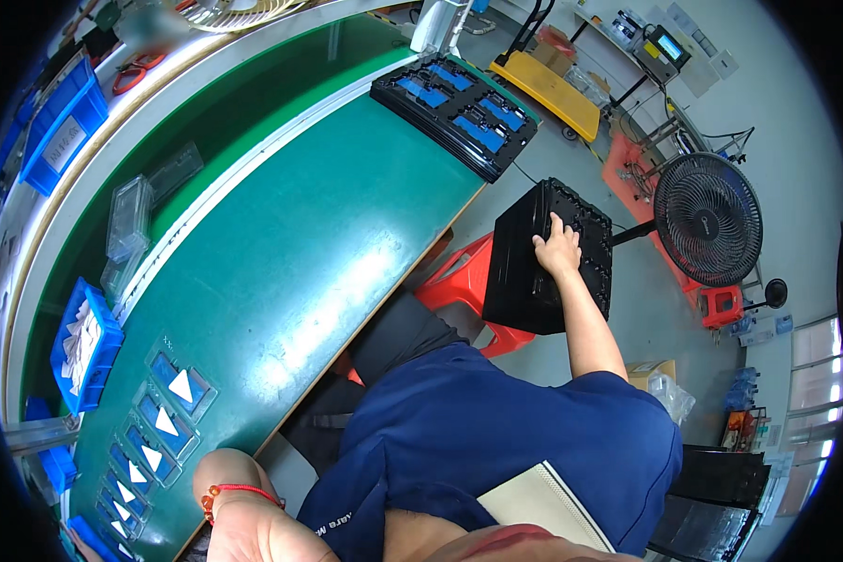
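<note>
1. Head view, only one we've got. Our right hand [558, 249] is out at about 2 o'clock from our body, fingers spread flat on top of a tall stack of black trays [545, 262]. It's pressing or gripping the top one; we can't tell if anything's lifted clear yet.

2. That stack sits on a red plastic stool [461, 286] just off the edge of the green bench [290, 253], at 3 o'clock from the bench middle.

3. Our left hand: only the wrist with a red string bracelet [239, 491] shows at 7 o'clock, low in frame. The hand itself is cut off, so we can't say if it's open or clenched.

4. Progress-wise, we'd guess early or mid: one shorter pile of black trays with blue parts [457, 112] is already up on the bench at 12 o'clock, and the stool stack looks pretty full.

5. Other bits: blue bins [82, 347] at 9 o'clock, a row of blue pieces with white triangles [159, 426] at 8 o'clock, a black floor fan [707, 217] at 3 o'clock.
</note>
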`<state>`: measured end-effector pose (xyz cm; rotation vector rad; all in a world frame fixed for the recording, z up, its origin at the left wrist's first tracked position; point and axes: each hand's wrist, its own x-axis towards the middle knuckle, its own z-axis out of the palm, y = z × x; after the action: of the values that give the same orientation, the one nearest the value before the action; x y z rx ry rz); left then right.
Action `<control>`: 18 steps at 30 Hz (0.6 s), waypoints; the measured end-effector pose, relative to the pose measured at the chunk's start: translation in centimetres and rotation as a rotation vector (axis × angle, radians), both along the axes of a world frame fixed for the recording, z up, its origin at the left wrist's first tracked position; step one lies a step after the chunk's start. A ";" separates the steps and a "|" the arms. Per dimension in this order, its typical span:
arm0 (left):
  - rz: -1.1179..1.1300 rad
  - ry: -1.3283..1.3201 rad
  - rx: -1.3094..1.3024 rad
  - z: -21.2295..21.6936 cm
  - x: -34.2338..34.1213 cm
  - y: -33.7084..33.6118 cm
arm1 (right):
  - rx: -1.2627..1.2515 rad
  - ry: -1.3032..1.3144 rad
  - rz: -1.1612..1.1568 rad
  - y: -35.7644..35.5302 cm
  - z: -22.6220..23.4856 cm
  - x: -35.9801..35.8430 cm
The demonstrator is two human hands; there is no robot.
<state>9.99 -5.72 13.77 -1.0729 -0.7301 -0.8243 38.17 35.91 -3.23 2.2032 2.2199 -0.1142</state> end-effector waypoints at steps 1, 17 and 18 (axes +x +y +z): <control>-0.001 -0.004 -0.021 -0.2 0.2 -0.5 | 0.001 -0.002 0.000 -0.3 0.0 0.3; -0.382 0.324 0.259 1.0 -1.0 2.6 | 0.189 0.084 0.203 1.4 -4.7 3.2; -0.363 0.248 0.203 0.9 -0.8 2.6 | 0.242 0.072 0.219 2.0 -5.1 2.9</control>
<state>9.18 -3.14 14.68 -1.1136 -0.2375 -1.0273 41.11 37.88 -8.29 2.0709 2.6228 0.0834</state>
